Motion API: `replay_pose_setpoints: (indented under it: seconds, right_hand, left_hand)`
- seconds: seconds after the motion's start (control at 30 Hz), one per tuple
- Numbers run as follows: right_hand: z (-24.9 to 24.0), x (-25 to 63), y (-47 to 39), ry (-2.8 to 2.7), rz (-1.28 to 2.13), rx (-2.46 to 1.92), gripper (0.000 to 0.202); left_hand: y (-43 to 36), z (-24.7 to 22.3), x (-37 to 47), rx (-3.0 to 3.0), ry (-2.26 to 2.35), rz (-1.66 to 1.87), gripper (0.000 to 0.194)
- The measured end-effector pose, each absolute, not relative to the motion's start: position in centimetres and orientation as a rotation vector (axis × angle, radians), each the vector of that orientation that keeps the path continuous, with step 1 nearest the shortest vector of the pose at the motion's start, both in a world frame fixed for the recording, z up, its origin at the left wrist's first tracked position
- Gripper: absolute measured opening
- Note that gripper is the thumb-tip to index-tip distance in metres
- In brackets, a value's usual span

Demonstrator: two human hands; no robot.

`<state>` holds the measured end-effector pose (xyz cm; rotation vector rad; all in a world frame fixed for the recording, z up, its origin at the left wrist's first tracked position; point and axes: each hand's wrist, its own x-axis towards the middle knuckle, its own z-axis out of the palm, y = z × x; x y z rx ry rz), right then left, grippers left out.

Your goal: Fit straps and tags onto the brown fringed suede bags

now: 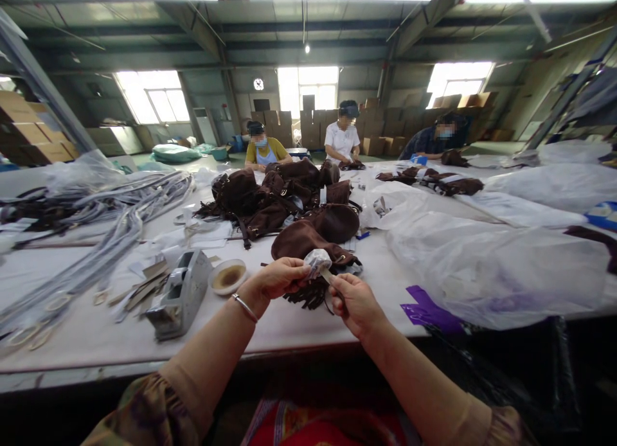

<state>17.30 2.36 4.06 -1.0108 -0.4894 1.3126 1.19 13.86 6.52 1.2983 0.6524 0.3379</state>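
My left hand (pixel 288 276), with a silver bangle on the wrist, is closed on a crumpled whitish wrapping (pixel 317 259). My right hand (pixel 355 303) pinches a thin flat strip (pixel 328 276), whose pale end touches the wrapping; its exact kind is unclear. Just beyond both hands lies a dark brown bag (pixel 301 239) with fringe (pixel 308 296) hanging beneath the wrapping. More brown bags (pixel 270 195) are heaped behind it. Left of my left hand stand a shallow round dish (pixel 228 277) with brownish contents and a grey tape dispenser (pixel 179 295).
Plastic-wrapped straps (pixel 130 221) cover the table's left side, near cardboard scraps (pixel 147 284). To the right spread large clear plastic bags (pixel 501 266) and purple tape (pixel 430 310) at the table edge. Three co-workers sit or stand across the table, one in a white shirt (pixel 342 137).
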Motion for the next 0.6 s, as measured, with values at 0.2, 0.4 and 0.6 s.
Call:
replay_pose_setpoints:
  seconds: [0.2, 0.4, 0.6]
  right_hand:
    - [2.8, 17.1, 3.8, -0.627, 1.162, -1.07, 0.052]
    - [1.4, 17.7, 4.1, -0.804, 1.095, -1.094, 0.049]
    - [0.7, 18.4, 1.6, -1.277, 0.694, -1.313, 0.034]
  left_hand:
    - [13.6, 5.9, 1.2, 1.386, 0.621, 0.316, 0.053]
    - [13.4, 5.7, 1.2, 1.4, 0.641, 0.297, 0.053]
    - [12.8, 5.4, 1.4, 1.419, 0.65, 0.357, 0.048]
